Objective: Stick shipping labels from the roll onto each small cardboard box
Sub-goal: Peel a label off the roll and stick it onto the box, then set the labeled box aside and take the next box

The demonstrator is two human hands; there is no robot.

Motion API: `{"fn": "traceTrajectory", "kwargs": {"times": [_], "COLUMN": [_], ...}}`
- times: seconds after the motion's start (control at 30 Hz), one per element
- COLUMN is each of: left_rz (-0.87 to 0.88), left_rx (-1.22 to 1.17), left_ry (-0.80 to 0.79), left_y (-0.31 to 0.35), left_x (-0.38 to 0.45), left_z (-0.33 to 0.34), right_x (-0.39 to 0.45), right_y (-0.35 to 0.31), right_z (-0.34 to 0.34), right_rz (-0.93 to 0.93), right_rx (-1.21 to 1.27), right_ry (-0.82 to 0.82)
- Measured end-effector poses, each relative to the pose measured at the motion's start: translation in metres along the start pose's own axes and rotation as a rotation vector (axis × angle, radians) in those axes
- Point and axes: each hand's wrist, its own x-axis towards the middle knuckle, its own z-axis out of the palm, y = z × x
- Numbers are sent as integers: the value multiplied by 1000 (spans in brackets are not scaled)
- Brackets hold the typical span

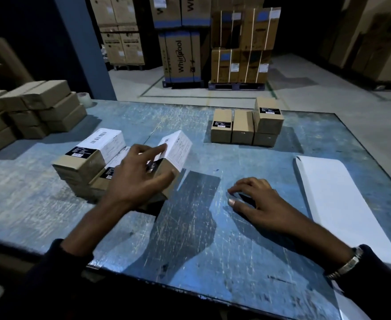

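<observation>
Head view, hands (141,174), tilted cardboard box (176,148)

A scratched blue table (189,227) is filling most of the frame. Plain brown boxes (40,109) are being carried at its upper left beside a tape roll (85,98), labelled boxes (90,158) at centre left, and four small boxes (245,125) at upper centre. A white label sheet (337,204) is lying at the right, and the right hand (256,199) is resting on the surface at centre.
</observation>
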Motion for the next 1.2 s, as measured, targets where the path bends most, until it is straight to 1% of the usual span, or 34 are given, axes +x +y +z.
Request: {"fn": "traceTrajectory", "kwargs": {"times": [0.07,0.17,0.23,0.4,0.63,0.73,0.83,0.97,1.07,1.13,1.2], "left_rz": [-39,-71,-74,-62,21,55,83,58,53,124,223], "left_rx": [-117,-211,-147,179,375,391,425,416,471,506,450], "left_ry": [17,73,81,157,59,26,35,43,70,85,77], "left_y": [1,1,1,-16,-47,-60,-68,-69,-57,-43,-23], "left_x": [3,9,14,23,17,18,17,16,17,17,18], "left_z": [-9,-23,-39,-58,-66,-63,-59,-56,-47,-35,-18], "right_x": [-1,-1,-1,-1,-1,-1,-1,-2,-1,-1,-2], "right_y": [1,1,0,-2,-2,-2,-2,-1,-2,-3,-2], "right_z": [1,1,1,1,3,3,4,4,3,3,1], "right_rz": [-14,-19,-11,-1,-3,-2,1,-4,-1,2,8], "right_rx": [-39,-58,-62,-63,-45,-34,-39,-29,-27,-27,-29], "right_ry": [-11,-4,1,8,30,38,35,39,45,42,41]}}
